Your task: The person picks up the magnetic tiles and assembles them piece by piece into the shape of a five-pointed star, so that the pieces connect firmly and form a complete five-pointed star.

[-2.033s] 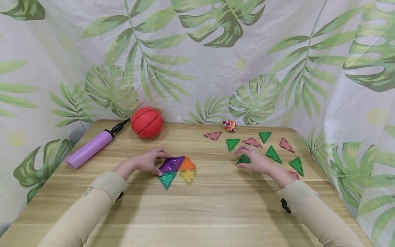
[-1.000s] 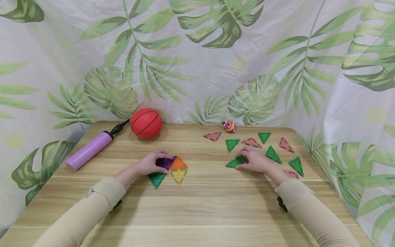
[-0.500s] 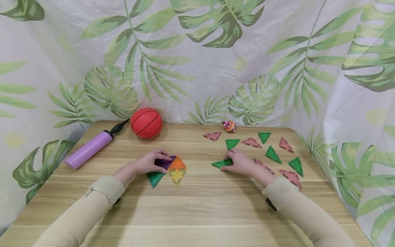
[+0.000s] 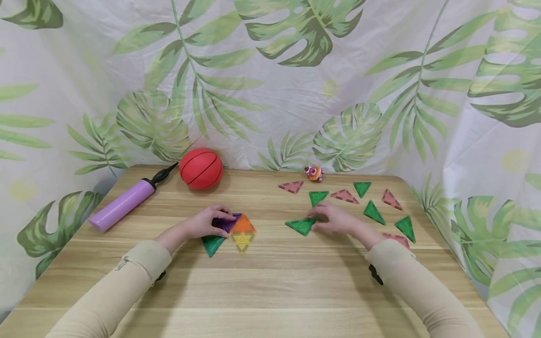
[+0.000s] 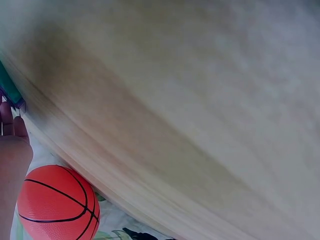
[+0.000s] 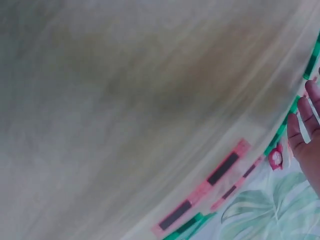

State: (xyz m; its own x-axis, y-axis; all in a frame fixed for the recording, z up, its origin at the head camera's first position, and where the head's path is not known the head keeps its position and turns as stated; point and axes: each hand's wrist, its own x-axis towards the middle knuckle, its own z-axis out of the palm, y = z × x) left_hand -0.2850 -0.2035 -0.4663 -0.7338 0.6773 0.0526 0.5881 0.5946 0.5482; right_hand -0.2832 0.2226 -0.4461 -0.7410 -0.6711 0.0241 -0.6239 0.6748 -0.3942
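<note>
In the head view my left hand (image 4: 208, 222) grips a purple triangular magnetic tile (image 4: 230, 223), partly covered by the fingers. Joined around it are an orange tile (image 4: 243, 223), a yellow tile (image 4: 243, 241) and a teal tile (image 4: 212, 244), flat on the table. To the right, my right hand (image 4: 334, 218) pinches the right corner of a green triangular magnetic tile (image 4: 301, 226), which lies on the wood apart from that group. In the right wrist view the fingertips reach this green tile (image 6: 313, 59) at the frame's edge.
Several green and pink triangles, such as a green tile (image 4: 374, 212) and a pink tile (image 4: 345, 195), lie at the right. A small toy figure (image 4: 314, 172) stands at the back. A red ball (image 4: 201, 169) and a purple hand pump (image 4: 127, 203) occupy the left.
The right hand has moved left, sliding the green tile with it and turning it. The left hand has shifted the joined tiles slightly left; its fingers now cover more of the purple.
</note>
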